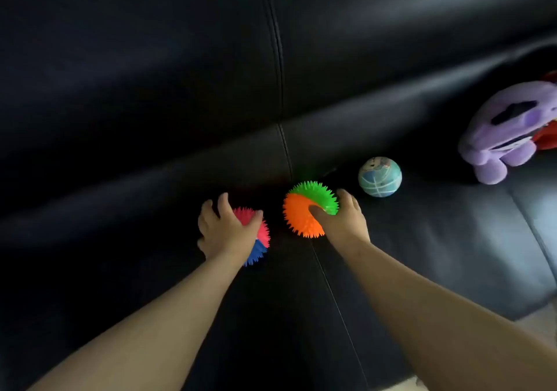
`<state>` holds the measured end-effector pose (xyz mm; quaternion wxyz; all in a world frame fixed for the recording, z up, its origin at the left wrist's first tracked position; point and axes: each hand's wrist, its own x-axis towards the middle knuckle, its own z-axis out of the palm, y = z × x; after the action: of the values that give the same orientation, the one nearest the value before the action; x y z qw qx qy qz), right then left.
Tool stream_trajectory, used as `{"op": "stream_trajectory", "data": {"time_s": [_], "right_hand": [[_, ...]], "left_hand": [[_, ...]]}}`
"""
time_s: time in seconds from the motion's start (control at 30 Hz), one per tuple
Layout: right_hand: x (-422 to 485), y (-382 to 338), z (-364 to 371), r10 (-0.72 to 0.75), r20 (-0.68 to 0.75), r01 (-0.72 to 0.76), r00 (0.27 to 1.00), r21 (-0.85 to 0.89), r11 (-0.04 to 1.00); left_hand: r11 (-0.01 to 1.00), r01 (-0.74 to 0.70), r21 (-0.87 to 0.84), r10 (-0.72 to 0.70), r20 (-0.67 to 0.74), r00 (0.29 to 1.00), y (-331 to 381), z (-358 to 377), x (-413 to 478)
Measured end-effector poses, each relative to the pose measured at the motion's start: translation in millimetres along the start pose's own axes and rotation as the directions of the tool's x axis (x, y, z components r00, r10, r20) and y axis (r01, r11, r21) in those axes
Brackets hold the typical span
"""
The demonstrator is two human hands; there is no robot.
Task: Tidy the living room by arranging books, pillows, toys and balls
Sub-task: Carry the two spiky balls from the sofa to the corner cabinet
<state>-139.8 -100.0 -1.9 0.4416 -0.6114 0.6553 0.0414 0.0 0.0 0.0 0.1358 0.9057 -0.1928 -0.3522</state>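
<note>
- My left grip [224, 234] is curled over the pink-and-blue spiky ball [261, 235], fingers across its top, just left of the seat seam of the black sofa [437, 240].
- My right grip [343, 222] wraps the orange-and-green spiky ball [301, 214], thumb pressed into its front, fingers round its far right side, close to the backrest.
- The two spiky balls sit near each other but apart.
- A blue patterned ball [379, 176] lies on the seat just right of my right fingers.
- A purple plush toy [506, 131] lies well apart at the far right.
</note>
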Motion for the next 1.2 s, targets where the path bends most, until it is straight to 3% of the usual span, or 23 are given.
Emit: {"op": "stream_trajectory", "data": {"time_s": [0.07, 0.2, 0.3, 0.37, 0.43, 0.53, 0.7, 0.77, 1.0, 1.2], "right_hand": [[27.6, -2.9, 10.8, 0.020, 0.032, -0.021, 0.999, 0.024, 0.999], [39.3, -7.6, 27.2, 0.063, 0.086, -0.070, 0.994, 0.079, 0.994], [43.2, 2.2, 30.2, 0.049, 0.036, -0.051, 0.998, 0.064, 0.997], [39.1, 7.5, 27.1, 0.074, 0.014, -0.075, 0.997, 0.154, 0.985], [30.7, 11.5, 24.0, 0.133, 0.008, -0.129, 0.991, 0.305, 0.944], [4.7, 8.4, 13.9, 0.204, 0.053, -0.200, 0.978, 0.536, 0.820], [-60.9, -8.2, -30.7, 0.240, 0.124, -0.246, 0.963, 0.770, 0.589], [-92.0, -12.0, -48.6, 0.221, 0.120, -0.220, 0.968, 0.829, 0.515], [-224.6, -8.4, -87.1, 0.106, 0.057, -0.085, 0.993, 0.954, 0.288], [-321.9, 51.0, -129.0, 0.090, -0.066, 0.070, 0.994, 0.997, -0.042]], "left_hand": [[0.993, 0.109, -0.040, -0.111, -0.066, 0.992, 2.9, 17.4, 14.6], [0.953, 0.269, -0.143, -0.269, 0.019, 0.963, -15.8, 34.6, 22.2], [0.925, 0.285, -0.251, -0.286, 0.033, 0.958, -28.8, 30.7, 31.9], [0.914, 0.280, -0.295, -0.285, 0.025, 0.958, -31.2, 25.1, 32.8], [0.846, 0.330, -0.418, -0.338, 0.058, 0.939, -28.0, 19.2, 28.4], [0.654, 0.410, -0.635, -0.394, 0.176, 0.902, -17.7, 3.6, 14.2], [0.438, 0.435, -0.787, -0.305, 0.325, 0.895, 8.7, -40.4, -30.0], [0.412, 0.411, -0.813, -0.236, 0.340, 0.910, 16.0, -59.8, -52.0], [0.474, 0.311, -0.824, 0.109, 0.405, 0.908, 30.5, -129.8, -160.8], [0.603, 0.221, -0.767, 0.347, 0.501, 0.793, 58.5, -143.5, -282.1]]}}
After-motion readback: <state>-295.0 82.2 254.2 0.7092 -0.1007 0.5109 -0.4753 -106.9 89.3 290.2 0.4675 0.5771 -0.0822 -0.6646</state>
